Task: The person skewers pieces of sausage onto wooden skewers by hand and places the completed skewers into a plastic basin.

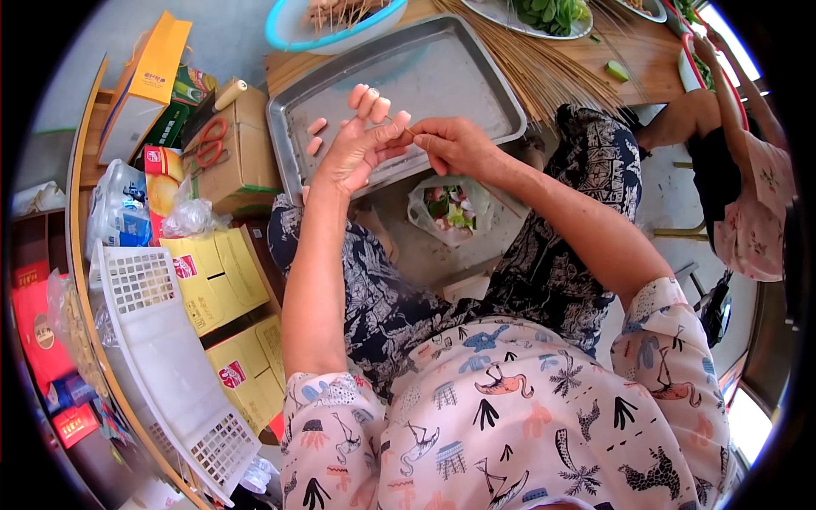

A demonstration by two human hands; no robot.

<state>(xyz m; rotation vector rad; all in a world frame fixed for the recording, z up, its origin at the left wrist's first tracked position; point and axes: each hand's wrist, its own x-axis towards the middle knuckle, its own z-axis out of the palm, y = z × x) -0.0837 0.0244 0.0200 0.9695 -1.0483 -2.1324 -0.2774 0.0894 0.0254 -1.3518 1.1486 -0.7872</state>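
My left hand (361, 153) is closed, palm up, over the near left part of a metal tray (285, 174). Its fingers hold small pink sausages (368, 103), which sit side by side in a row that appears to run along a thin bamboo skewer (411, 131). My right hand (455, 146) pinches that skewer just right of the left hand. Most of the skewer is hidden by fingers and sausages. Two loose sausages (316, 126) lie in the tray, left of my left hand.
Many bamboo skewers (510, 64) lie right of the tray. A blue-rimmed bowl (289, 38) and a plate of greens (548, 17) stand behind. Below hangs a plastic bag (450, 208) with scraps. Scissors (211, 140) rest on a carton at left. Another person (752, 178) sits at right.
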